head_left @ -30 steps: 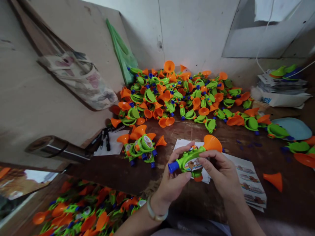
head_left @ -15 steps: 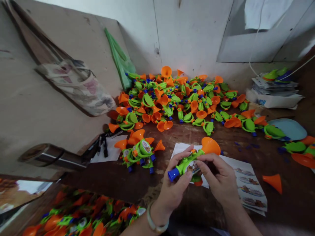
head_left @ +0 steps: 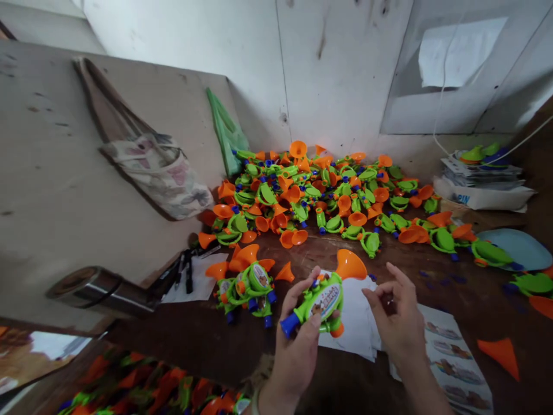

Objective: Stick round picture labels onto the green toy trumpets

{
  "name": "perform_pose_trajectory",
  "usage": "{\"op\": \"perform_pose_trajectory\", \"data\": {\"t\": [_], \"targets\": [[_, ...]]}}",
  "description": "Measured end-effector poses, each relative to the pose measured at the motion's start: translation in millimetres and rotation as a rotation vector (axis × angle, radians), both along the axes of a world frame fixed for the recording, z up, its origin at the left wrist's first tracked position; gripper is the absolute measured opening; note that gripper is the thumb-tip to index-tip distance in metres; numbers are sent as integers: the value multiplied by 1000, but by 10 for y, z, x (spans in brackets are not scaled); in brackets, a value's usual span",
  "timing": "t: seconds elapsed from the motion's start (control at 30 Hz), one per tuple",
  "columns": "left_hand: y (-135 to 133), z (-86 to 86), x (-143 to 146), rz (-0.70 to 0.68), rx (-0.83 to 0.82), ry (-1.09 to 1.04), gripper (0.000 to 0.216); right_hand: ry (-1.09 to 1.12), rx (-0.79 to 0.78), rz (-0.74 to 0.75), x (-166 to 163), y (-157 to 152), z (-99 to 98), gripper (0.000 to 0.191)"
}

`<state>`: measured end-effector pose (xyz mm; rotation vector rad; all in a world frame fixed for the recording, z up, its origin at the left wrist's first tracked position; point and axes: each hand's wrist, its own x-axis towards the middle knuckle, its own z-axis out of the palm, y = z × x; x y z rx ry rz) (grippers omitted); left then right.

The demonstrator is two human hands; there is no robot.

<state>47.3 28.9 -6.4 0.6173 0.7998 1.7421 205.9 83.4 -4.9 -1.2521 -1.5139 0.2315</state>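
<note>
My left hand (head_left: 298, 340) is closed around a toy trumpet (head_left: 322, 300) with a green body, orange bell and blue mouthpiece. An oval printed sticker lies on its face, turned up toward me, and the bell points up and right. Apart from the toy, to its right, my right hand (head_left: 400, 314) hovers with fingers loosely bent and spread; nothing shows in them. Below that hand lies a sheet of oval stickers (head_left: 453, 351). White papers (head_left: 352, 323) rest on the table behind the held toy.
A large heap of similar toy trumpets (head_left: 311, 193) spreads along the wall. Several stickered ones (head_left: 246, 282) sit in a small group at left. A loose orange bell (head_left: 501, 354) lies at right. Pens (head_left: 186, 271), a metal cylinder (head_left: 101, 294) and a lower pile of toys (head_left: 173, 383) are at left.
My right hand has let go of the toy trumpet and moved right, away from it. The left hand has tilted the toy so its sticker faces up. The camera view has shifted upward.
</note>
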Motion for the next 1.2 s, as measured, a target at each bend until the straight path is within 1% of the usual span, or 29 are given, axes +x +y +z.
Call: {"op": "perform_pose_trajectory", "data": {"t": [0.07, 0.13, 0.2, 0.27, 0.37, 0.53, 0.6, 0.7, 0.83, 0.93, 1.07, 1.2], "targets": [[11, 76, -43, -2, -26, -23, 39, 55, -3, 56, -39, -26, -40, 50], [2, 146, -77, -32, -44, -41, 40, 93, 24, 114, -110, -101, -40, 46], [-15, 196, -94, -46, -44, -58, 41, 98, 76, 145, -172, -178, -2, 42], [-28, 218, -94, -58, -46, -68, 42, 46, 145, 156, -200, -220, 59, 37], [-31, 196, -63, -68, -40, -78, 41, -82, 218, 173, -189, -214, 148, 29], [-42, 122, -14, -89, 52, -44, 40, -213, 297, 198, -176, -159, 225, 40], [-63, 129, -23, -116, 65, -2, 38, -221, 304, 223, -182, -151, 241, 40], [-92, 137, -42, -148, 65, 41, 36, -192, 292, 229, -183, -162, 257, 34], [-92, 58, -25, -126, 89, 29, 38, -145, 308, 208, -176, -186, 262, 25], [-77, 17, 0, -92, 113, 29, 39, -120, 333, 198, -183, -185, 264, 21], [-81, 94, 14, -102, 103, 58, 36, -118, 371, 172, -223, -149, 263, 19], [-97, 181, 28, -102, 124, 83, 33, -128, 441, 150, -258, -106, 242, 24]]}}
